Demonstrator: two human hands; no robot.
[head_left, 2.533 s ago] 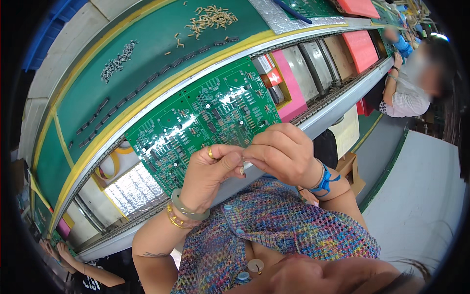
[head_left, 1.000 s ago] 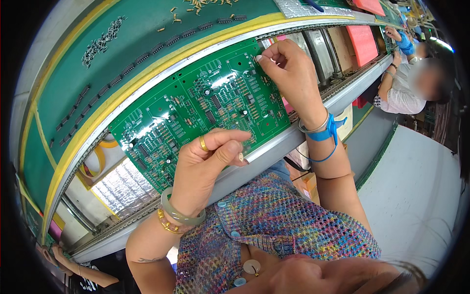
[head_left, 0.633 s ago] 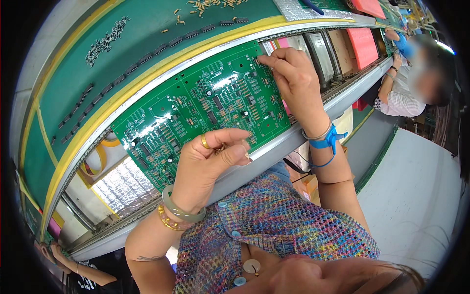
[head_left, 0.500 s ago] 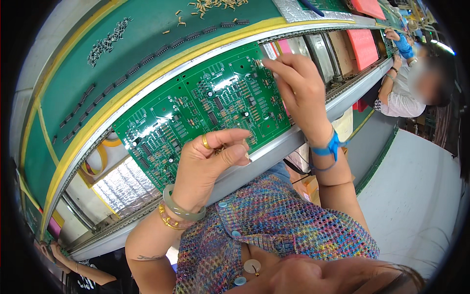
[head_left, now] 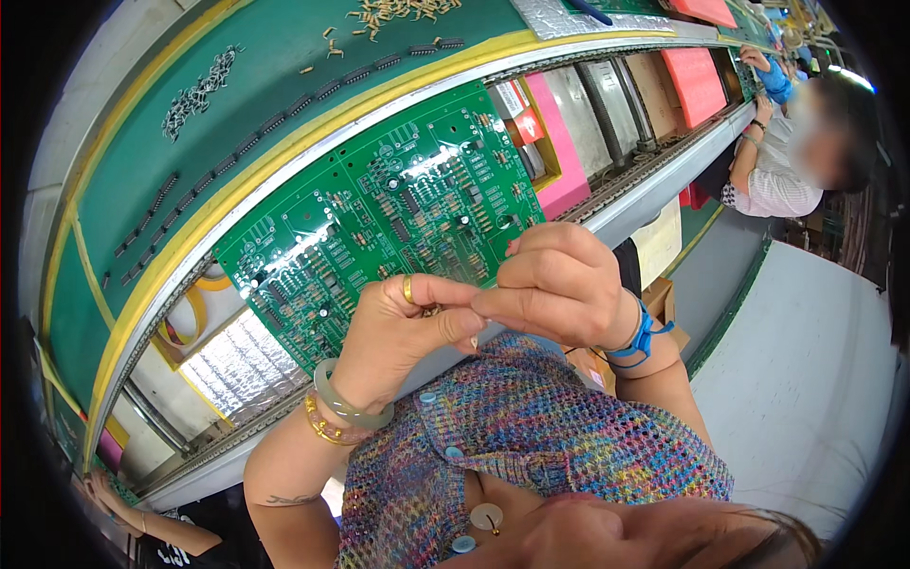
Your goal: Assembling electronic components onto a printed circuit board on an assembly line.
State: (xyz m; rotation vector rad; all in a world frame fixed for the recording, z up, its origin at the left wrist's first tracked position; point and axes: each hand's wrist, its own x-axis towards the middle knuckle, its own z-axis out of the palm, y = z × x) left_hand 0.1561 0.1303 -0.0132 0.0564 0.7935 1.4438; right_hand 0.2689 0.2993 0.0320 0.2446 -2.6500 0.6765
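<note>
A green circuit board (head_left: 370, 213) with two similar halves, fitted with black chips, resistors and other small parts, lies on the conveyor rails in front of me. Over its near edge, my left hand (head_left: 384, 327) is closed with thumb and forefinger pinched; a few small tan resistors (head_left: 431, 310) show between its fingers. My right hand (head_left: 564, 284) meets those fingertips, its thumb and forefinger pinched together. Whatever lies between the right fingertips is hidden or too small to make out.
Beyond the rail, a green bench holds a pile of tan resistors (head_left: 403, 11), silvery leaded parts (head_left: 199, 95) and rows of black chips (head_left: 248, 142). Red foam (head_left: 694, 83) sits farther along the line. A co-worker (head_left: 773, 171) is at right; another person's hands (head_left: 109, 498) show at lower left.
My right hand has come back from the board's far right corner, down and left to my left fingertips. My left hand stays nearly in place. The board has shifted slightly left in view.
</note>
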